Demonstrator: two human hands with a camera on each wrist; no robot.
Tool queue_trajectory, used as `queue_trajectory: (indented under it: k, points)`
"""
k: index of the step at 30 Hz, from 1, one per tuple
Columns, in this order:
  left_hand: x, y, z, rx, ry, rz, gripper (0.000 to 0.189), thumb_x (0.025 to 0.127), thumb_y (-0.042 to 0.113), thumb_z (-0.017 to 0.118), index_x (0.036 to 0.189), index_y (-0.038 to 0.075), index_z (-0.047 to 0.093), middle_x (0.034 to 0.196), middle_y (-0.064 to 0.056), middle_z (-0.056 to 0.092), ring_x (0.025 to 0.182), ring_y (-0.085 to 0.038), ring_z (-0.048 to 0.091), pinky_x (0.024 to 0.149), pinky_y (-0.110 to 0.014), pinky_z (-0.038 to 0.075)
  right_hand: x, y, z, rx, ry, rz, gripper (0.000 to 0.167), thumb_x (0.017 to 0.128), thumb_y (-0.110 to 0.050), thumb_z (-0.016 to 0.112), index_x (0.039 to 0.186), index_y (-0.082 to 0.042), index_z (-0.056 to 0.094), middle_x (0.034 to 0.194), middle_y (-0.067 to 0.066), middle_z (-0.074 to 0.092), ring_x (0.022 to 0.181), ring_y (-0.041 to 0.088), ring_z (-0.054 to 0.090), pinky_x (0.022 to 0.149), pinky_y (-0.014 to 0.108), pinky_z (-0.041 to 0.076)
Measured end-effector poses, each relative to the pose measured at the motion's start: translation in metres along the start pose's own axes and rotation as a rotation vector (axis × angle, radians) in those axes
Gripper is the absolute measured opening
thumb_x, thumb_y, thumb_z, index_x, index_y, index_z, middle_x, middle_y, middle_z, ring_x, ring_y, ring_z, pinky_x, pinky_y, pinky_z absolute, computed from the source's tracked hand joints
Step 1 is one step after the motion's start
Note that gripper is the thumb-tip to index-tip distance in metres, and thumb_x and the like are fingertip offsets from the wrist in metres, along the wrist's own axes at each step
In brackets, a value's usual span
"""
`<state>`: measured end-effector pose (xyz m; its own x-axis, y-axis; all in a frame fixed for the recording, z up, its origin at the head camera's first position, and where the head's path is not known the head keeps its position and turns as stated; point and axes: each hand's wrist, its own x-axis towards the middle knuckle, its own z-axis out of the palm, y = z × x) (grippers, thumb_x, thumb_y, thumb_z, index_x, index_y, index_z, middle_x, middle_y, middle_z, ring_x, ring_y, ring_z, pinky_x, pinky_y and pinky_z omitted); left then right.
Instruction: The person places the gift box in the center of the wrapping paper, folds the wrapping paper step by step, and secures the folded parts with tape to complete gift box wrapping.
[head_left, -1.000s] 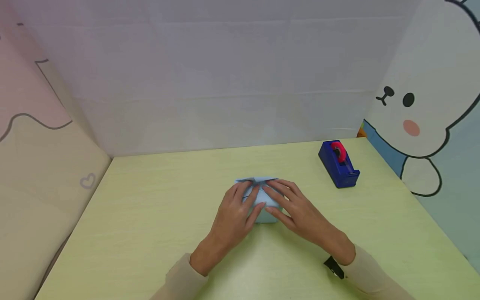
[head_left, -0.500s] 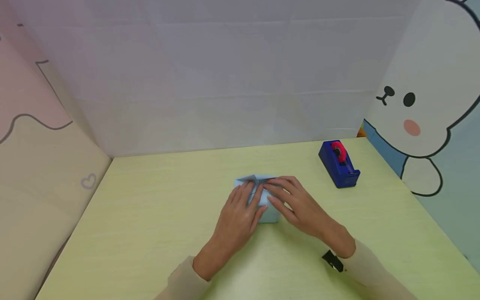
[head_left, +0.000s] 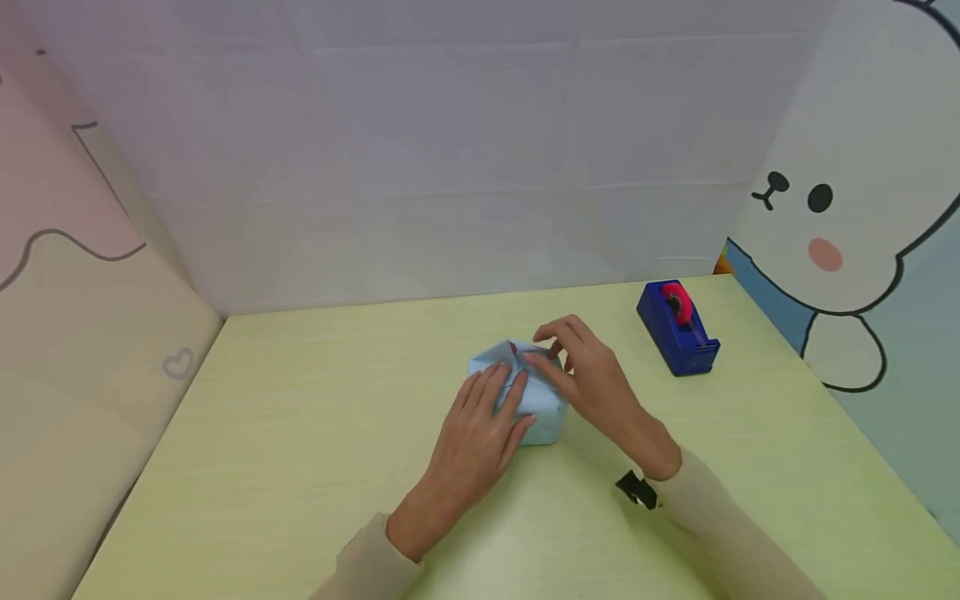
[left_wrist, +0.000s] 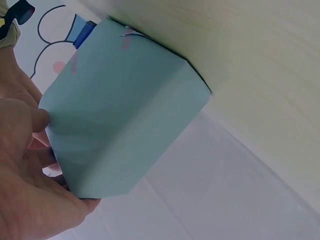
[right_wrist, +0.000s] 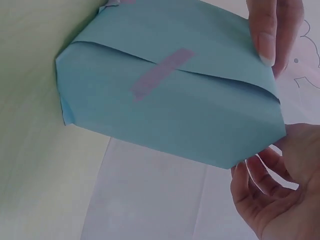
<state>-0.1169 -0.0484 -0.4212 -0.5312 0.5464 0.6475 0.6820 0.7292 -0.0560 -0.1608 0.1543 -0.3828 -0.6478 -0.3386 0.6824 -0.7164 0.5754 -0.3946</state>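
A parcel wrapped in light blue paper (head_left: 543,417) stands on the table, its folded end facing up. My left hand (head_left: 468,433) rests on that end, fingers lying fairly straight across the folds. At the far right of the same end, my right hand (head_left: 592,375) bends its fingers over the paper edge, its thumb laid on the fold. In the left wrist view, the parcel's smooth side (left_wrist: 115,115) shows beside my left hand (left_wrist: 35,170). A pinkish strip of tape (right_wrist: 162,74) crosses a paper seam in the right wrist view, near my right hand (right_wrist: 280,190).
A blue tape dispenser (head_left: 678,333) with a red core stands at the table's back right. The pale yellow-green table (head_left: 300,417) meets a white sheet (head_left: 450,167) at the back and cartoon-printed side panels (head_left: 840,167).
My right hand has lifted slightly and shifted to the far right edge of the parcel's top, its fingers now bent. The upright flap looks more pointed. My left hand has stayed nearly still.
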Motion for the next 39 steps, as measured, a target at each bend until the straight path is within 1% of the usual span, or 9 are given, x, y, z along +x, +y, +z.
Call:
queue_trajectory:
  k: [4,7,10,18,24,27,32,36,39]
  points:
    - [-0.001,0.001,0.001,-0.010,0.013,0.002,0.051,0.113,0.037,0.035,0.139,0.002,0.061,0.139,-0.021,0.058,0.131,-0.035,0.055,0.112,-0.047,0.042,0.006,0.001,0.003,0.010,-0.013,0.029,0.022,0.093,-0.009,0.077,0.113,-0.005,0.071,0.099,0.005,0.068,0.072,0.012,0.060,0.057,0.027,0.048]
    - [-0.001,0.002,0.002,-0.004,0.017,0.000,0.052,0.113,0.038,0.033,0.139,0.002,0.061,0.140,-0.021,0.057,0.132,-0.034,0.054,0.113,-0.047,0.041,0.009,0.000,0.003,0.022,-0.026,0.043,0.016,0.093,-0.011,0.076,0.108,-0.007,0.075,0.091,0.001,0.069,0.068,0.010,0.055,0.057,0.026,0.046]
    - [-0.002,0.002,0.003,0.000,0.025,0.002,0.054,0.113,0.039,0.033,0.139,0.001,0.061,0.142,-0.021,0.056,0.133,-0.034,0.054,0.112,-0.048,0.041,0.012,-0.002,0.003,0.033,-0.019,0.055,0.013,0.093,-0.013,0.077,0.105,-0.008,0.075,0.090,0.000,0.070,0.067,0.009,0.056,0.057,0.026,0.047]
    - [-0.001,0.005,0.000,0.013,-0.038,-0.005,0.056,0.113,0.040,0.029,0.142,0.001,0.058,0.147,-0.018,0.055,0.139,-0.031,0.050,0.114,-0.050,0.038,0.013,0.000,0.005,0.068,0.012,0.083,0.011,0.092,-0.011,0.078,0.101,-0.007,0.075,0.091,0.001,0.073,0.065,0.009,0.061,0.058,0.028,0.052]
    - [0.000,0.004,-0.002,0.028,-0.029,0.015,0.053,0.112,0.039,0.038,0.143,-0.001,0.057,0.145,-0.017,0.058,0.137,-0.031,0.052,0.114,-0.050,0.039,0.011,-0.002,0.004,0.117,-0.013,0.093,0.014,0.093,-0.012,0.075,0.107,-0.008,0.076,0.092,0.000,0.072,0.064,0.010,0.057,0.057,0.028,0.050]
    - [0.000,0.003,-0.003,0.034,-0.021,0.025,0.053,0.112,0.038,0.038,0.143,-0.001,0.057,0.144,-0.017,0.059,0.137,-0.031,0.053,0.114,-0.051,0.039,0.012,-0.004,0.004,0.118,-0.018,0.086,0.020,0.090,-0.016,0.078,0.108,-0.009,0.077,0.093,-0.001,0.072,0.064,0.009,0.056,0.056,0.027,0.048]
    - [0.000,0.003,-0.003,0.035,-0.008,0.038,0.051,0.112,0.037,0.038,0.142,0.000,0.058,0.142,-0.017,0.060,0.135,-0.031,0.054,0.113,-0.049,0.040,0.018,-0.003,0.006,0.092,0.001,0.072,0.018,0.088,-0.017,0.083,0.104,-0.009,0.078,0.090,-0.002,0.074,0.062,0.008,0.052,0.053,0.026,0.041]
    - [0.000,0.002,-0.004,0.025,0.003,0.053,0.048,0.112,0.034,0.043,0.142,0.001,0.058,0.143,-0.018,0.060,0.134,-0.031,0.055,0.113,-0.046,0.041,0.021,-0.002,0.007,0.065,0.019,0.080,0.013,0.088,-0.015,0.082,0.099,-0.009,0.080,0.081,-0.002,0.071,0.064,0.010,0.051,0.055,0.027,0.041]
    - [0.001,0.002,-0.005,0.031,-0.009,0.059,0.047,0.111,0.032,0.046,0.143,0.001,0.057,0.144,-0.018,0.058,0.135,-0.031,0.055,0.114,-0.043,0.041,0.023,-0.001,0.007,0.075,0.019,0.101,0.011,0.089,-0.015,0.082,0.098,-0.008,0.081,0.078,-0.001,0.067,0.069,0.019,0.055,0.059,0.031,0.043]
